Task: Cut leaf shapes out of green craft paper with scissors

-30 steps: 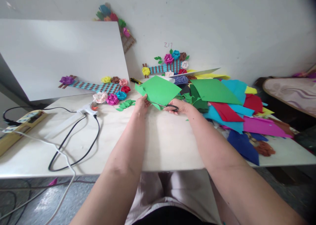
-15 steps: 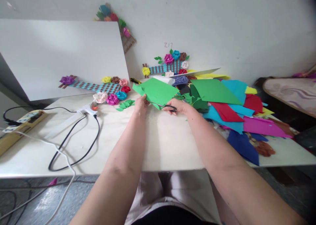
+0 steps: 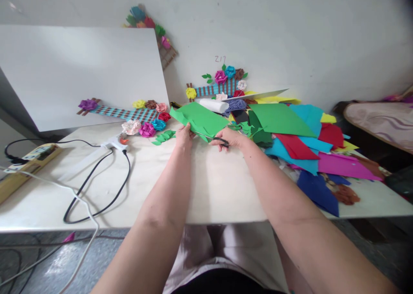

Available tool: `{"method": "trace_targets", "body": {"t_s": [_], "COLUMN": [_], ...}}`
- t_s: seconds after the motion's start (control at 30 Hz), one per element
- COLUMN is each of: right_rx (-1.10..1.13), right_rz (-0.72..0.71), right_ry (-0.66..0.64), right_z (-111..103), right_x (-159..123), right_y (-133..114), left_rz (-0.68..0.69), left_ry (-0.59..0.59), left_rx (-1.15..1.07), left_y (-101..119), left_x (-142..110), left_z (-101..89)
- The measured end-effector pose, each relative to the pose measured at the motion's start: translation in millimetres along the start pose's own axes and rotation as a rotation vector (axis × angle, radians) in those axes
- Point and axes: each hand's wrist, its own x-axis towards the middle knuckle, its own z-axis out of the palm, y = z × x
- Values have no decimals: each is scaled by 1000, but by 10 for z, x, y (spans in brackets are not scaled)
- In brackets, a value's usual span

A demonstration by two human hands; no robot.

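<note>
White tabletop beneath green sheet; pale wall behind. Left hand pinches sheet's near edge; right hand grips scissors there. Coloured papers heaped right of sheet.

Wht wall, gry flr.
</note>
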Motion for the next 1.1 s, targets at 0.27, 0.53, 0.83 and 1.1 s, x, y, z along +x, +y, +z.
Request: {"method": "trace_targets", "body": {"t_s": [0.27,0.53,0.83,1.1], "right_rx": [-57,-12,30,35], "right_rz": [-20,-21,-28,-36], "right_ry": [-1,-81,-60,-33], "right_z": [-33,-95,-26,-27], "right_x": [31,72,54,-23], "right_y": [41,174,145,43], "left_rz": [-32,-64,-56,-65], "left_ry": [-56,-81,-64,-70], "left_rx": [38,103,113,89], "left_y": [22,21,20,-4], "left_x": [-4,-8,1,43], "left_z": [-6,3,4,-17]}}
